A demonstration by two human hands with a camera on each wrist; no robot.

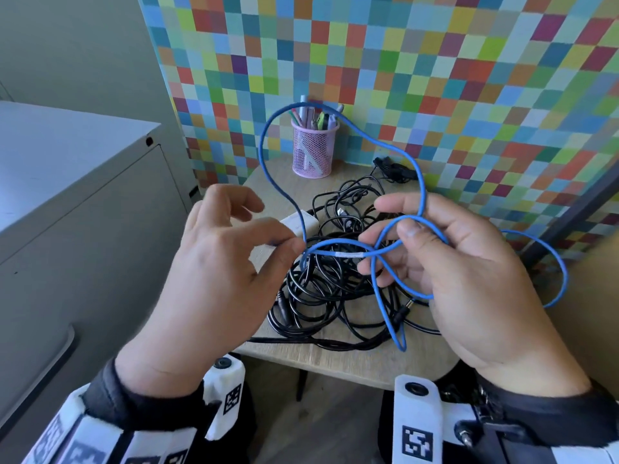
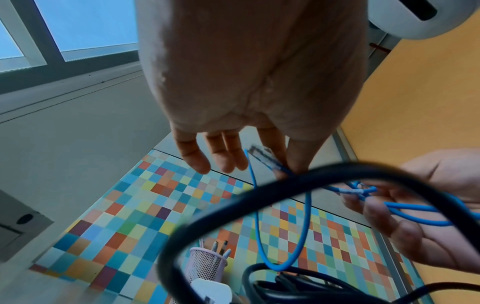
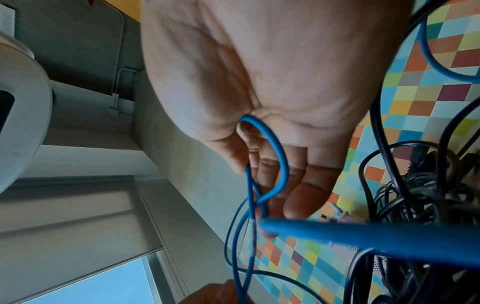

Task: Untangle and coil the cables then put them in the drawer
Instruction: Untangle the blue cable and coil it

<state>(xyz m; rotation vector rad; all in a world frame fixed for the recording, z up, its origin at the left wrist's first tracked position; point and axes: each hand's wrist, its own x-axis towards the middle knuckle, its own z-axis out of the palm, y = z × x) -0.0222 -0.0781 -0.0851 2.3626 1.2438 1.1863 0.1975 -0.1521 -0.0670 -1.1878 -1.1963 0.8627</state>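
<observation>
Head view: the blue cable (image 1: pixel 338 253) is pinched by the left hand (image 1: pixel 214 262) and gripped by the right hand (image 1: pixel 462 262); its plug end should be fed back through the crossing loops, slack kept.

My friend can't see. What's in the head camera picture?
Two hands hold a looping blue cable above a small table: the left hand pinches it, the right hand holds a loop. Tangled black cables lie underneath, by a pink pen cup.

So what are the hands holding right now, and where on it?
Both hold the blue cable. The left hand pinches it near its clear plug end; the right hand grips a small loop with thumb and fingers.
</observation>
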